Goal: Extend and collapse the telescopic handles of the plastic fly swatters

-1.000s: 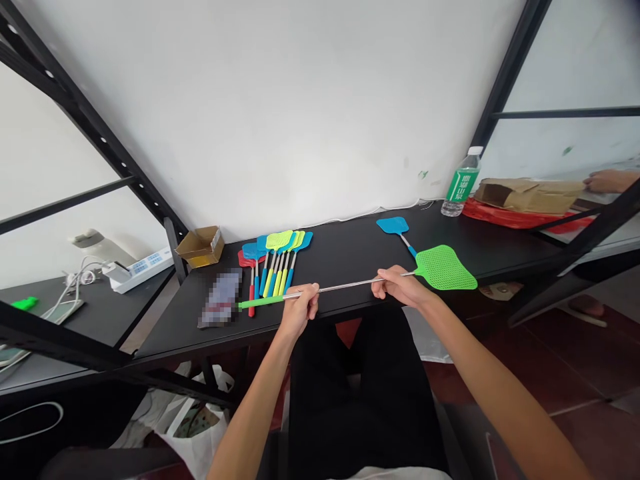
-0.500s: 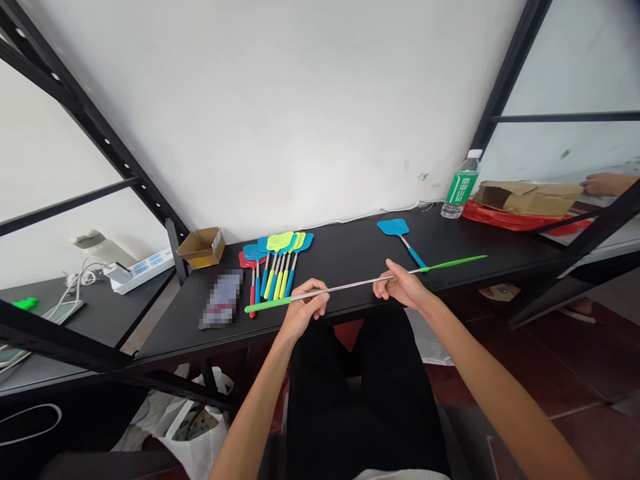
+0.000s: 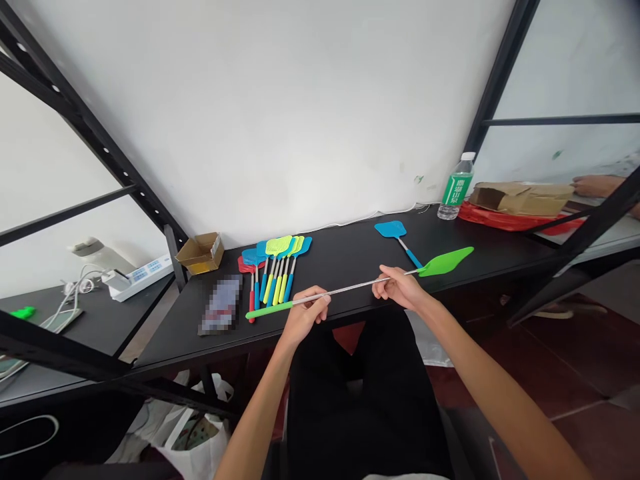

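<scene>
A green fly swatter with a long extended metal rod spans both my hands, above the front edge of the black table. My left hand is closed around the rod just beside the green handle. My right hand pinches the rod near the green head, which is tilted so its flat face shows. Behind my right hand a blue fly swatter lies on the table. To the left lies a row of several short swatters, with a yellow one on top and a red one at the left end.
A small open cardboard box stands at the table's back left, near a blurred-out flat item. A water bottle stands at the right. Beyond the black frame are a torn cardboard box on red plastic and another person's hand.
The green swatter has turned about its rod, so its head goes from nearly edge-on to showing its broad face. Both hands keep hold of the rod in nearly the same place.
</scene>
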